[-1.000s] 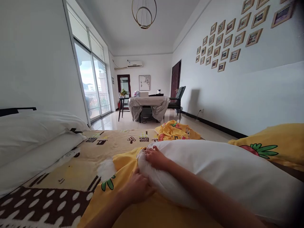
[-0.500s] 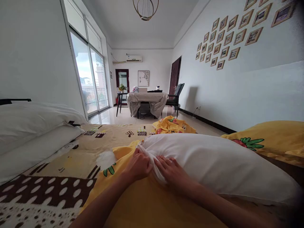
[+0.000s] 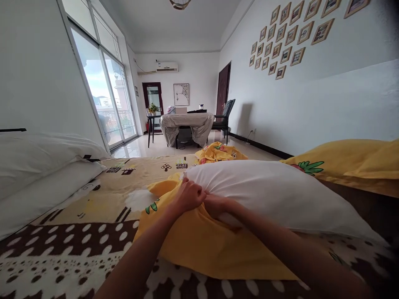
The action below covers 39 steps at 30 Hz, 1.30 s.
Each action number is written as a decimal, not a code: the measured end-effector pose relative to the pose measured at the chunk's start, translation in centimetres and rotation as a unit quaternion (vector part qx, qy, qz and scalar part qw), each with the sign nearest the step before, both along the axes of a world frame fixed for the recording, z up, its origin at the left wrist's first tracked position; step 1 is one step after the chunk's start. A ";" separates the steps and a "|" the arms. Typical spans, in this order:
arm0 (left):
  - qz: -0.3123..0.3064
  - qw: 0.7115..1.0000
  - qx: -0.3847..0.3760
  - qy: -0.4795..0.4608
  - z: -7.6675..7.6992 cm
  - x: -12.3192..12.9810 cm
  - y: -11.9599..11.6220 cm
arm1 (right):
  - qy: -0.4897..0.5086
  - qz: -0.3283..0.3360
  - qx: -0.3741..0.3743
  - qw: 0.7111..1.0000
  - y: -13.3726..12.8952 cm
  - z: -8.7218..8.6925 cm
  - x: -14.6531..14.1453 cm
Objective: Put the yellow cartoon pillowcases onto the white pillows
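Meeting at frame centre, the left hand point(image 3: 190, 194) pinches, fingers curled, the end of the plump white cloth pillow point(image 3: 264, 191) at centre right, while the right hand point(image 3: 217, 204), now tucked in rather than flat, fingertips hidden, apparently concentrates effort at the yellow printed cloth cover point(image 3: 224, 257) below.

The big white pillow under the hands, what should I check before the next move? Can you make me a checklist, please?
1. Left hand closed: ok, it is curled at the end of the big white pillow. What it pinches: cannot tell.
2. Right hand gripping: cannot tell, its fingers are hidden.
3. Yellow cloth smooth: not ok, it has folds near the hands.
4. Big white pillow covered: not ok, most of its top shows bare white.
5. Crumpled yellow cloth away from the hands: ok, it lies beyond the pillow.
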<state>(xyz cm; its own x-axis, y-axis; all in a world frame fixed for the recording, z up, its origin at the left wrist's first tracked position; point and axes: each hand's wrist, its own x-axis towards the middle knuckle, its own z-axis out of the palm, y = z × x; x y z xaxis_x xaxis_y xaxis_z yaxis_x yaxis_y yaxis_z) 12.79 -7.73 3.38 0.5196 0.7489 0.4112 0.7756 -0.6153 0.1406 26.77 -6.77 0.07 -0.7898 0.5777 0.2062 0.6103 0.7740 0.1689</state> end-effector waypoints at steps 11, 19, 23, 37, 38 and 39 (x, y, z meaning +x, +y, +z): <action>-0.069 0.991 -0.069 0.097 -1.7 -3.4 -0.5 | 0.016 -0.149 0.232 0.961 -5.2 -2.9 9.5; -0.106 0.989 -0.025 0.100 0.2 3.6 -3.5 | 0.033 -0.115 0.130 0.984 -1.1 3.2 7.7; -0.075 0.995 0.006 0.063 2.3 4.1 -3.3 | 0.103 -0.070 0.046 0.991 -1.4 4.3 5.7; -0.071 0.989 -0.059 0.114 1.9 -4.1 0.0 | 0.059 -0.126 0.206 0.969 -8.1 -1.4 10.6; -0.067 0.990 -0.062 0.111 1.8 -4.2 0.2 | 0.057 -0.136 0.210 0.966 -7.7 -1.6 11.1; -0.064 0.990 -0.062 0.106 1.7 -4.1 0.2 | 0.052 -0.135 0.209 0.967 -7.2 -1.7 11.5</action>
<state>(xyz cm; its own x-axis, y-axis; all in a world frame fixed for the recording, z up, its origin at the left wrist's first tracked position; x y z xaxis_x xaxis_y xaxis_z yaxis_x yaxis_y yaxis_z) 8.71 -7.56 5.07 0.6788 0.7090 0.1913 0.7123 -0.6990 0.0630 38.25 -13.92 -1.64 -0.5846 0.6096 0.5354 0.8108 0.4618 0.3595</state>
